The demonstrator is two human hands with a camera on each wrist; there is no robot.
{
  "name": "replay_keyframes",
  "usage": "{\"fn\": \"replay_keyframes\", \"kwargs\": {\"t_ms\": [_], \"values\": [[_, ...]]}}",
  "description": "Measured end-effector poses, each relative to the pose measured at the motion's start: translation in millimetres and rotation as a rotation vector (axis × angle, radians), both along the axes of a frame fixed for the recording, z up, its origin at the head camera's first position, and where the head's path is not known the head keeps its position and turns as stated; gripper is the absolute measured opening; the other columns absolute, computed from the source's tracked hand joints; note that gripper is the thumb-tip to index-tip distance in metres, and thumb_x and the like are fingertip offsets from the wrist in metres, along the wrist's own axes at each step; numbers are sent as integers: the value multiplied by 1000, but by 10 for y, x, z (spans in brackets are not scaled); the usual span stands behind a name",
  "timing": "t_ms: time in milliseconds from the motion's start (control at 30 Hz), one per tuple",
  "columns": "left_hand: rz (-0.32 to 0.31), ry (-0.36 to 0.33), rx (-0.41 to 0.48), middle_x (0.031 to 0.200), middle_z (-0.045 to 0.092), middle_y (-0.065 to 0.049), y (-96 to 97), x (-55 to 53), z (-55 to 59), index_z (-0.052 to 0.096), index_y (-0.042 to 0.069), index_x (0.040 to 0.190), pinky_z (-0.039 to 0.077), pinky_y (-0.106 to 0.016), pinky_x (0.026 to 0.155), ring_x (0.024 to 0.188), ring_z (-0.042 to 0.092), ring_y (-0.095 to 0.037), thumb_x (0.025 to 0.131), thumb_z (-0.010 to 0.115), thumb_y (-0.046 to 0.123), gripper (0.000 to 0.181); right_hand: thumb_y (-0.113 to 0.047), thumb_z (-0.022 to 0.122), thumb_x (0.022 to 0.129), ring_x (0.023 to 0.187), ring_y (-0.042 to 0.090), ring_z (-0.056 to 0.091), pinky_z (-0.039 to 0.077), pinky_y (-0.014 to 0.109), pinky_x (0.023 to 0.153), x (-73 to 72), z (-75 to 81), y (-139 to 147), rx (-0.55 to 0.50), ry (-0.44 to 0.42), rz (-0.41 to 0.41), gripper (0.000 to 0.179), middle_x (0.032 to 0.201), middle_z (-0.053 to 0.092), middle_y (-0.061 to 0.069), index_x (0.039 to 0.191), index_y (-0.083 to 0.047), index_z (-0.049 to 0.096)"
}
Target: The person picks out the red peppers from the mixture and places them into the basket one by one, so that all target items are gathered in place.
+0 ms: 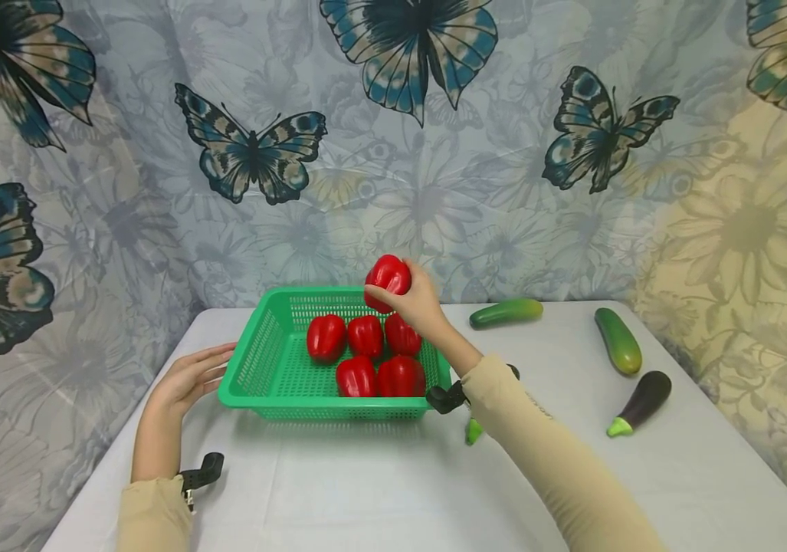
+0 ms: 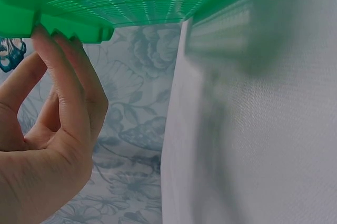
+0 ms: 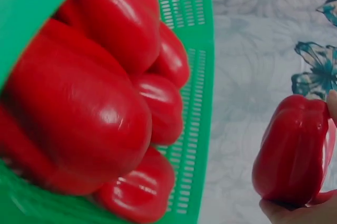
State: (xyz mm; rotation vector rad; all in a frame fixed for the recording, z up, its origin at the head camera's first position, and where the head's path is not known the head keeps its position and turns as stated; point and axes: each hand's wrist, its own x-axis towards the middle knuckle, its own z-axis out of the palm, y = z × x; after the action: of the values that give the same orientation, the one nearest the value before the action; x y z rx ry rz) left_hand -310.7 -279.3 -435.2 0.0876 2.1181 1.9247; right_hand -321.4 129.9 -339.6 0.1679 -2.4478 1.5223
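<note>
My right hand (image 1: 422, 300) holds a red bell pepper (image 1: 389, 279) up over the back right of a green plastic basket (image 1: 265, 404). In the right wrist view, thumb and fingers stand on opposite sides of this pepper (image 3: 291, 153). Inside the basket, several more red bell peppers (image 1: 327, 339) lie grouped toward the middle and right. My left hand (image 1: 189, 377) is at the basket's left side with its fingers extended. The left wrist view shows its fingertips touching the basket's rim (image 2: 79, 33) from below.
Right of the basket, one green zucchini (image 1: 506, 313) lies at the back and another zucchini (image 1: 618, 341) farther right. A dark eggplant (image 1: 640, 403) lies in front of that one. Under my right forearm a green stem end (image 1: 473, 432) shows, the rest hidden. A butterfly-patterned cloth (image 1: 427, 207) hangs behind the table.
</note>
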Motion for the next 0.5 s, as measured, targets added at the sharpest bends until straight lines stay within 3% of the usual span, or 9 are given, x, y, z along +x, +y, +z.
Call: {"fn": "replay_keyframes", "kwargs": {"t_ms": [167,367,500], "values": [[-1,1,20,110,64,24,19,32,25,54,13,140,54,-22,86,101,65,0,96,63,29,47,-42,76,82,121,28,55,55,44,94,-5,-9,-150,2,-25,33,84,137,52,9,147,-10,35],[-20,6,71,124,64,16,-188,-216,-347,58,18,137,55,-26,88,107,66,-6,93,68,33,48,-38,78,82,117,27,57,55,42,93,-34,-37,-320,49,-46,96,77,132,54,10,141,-7,39],[-34,16,73,126,63,15,-217,-233,-393,56,17,139,55,-27,88,108,65,-6,93,68,33,50,-39,79,81,115,25,58,56,40,91,-51,-50,-411,72,-80,145,78,131,54,9,140,-8,38]]}}
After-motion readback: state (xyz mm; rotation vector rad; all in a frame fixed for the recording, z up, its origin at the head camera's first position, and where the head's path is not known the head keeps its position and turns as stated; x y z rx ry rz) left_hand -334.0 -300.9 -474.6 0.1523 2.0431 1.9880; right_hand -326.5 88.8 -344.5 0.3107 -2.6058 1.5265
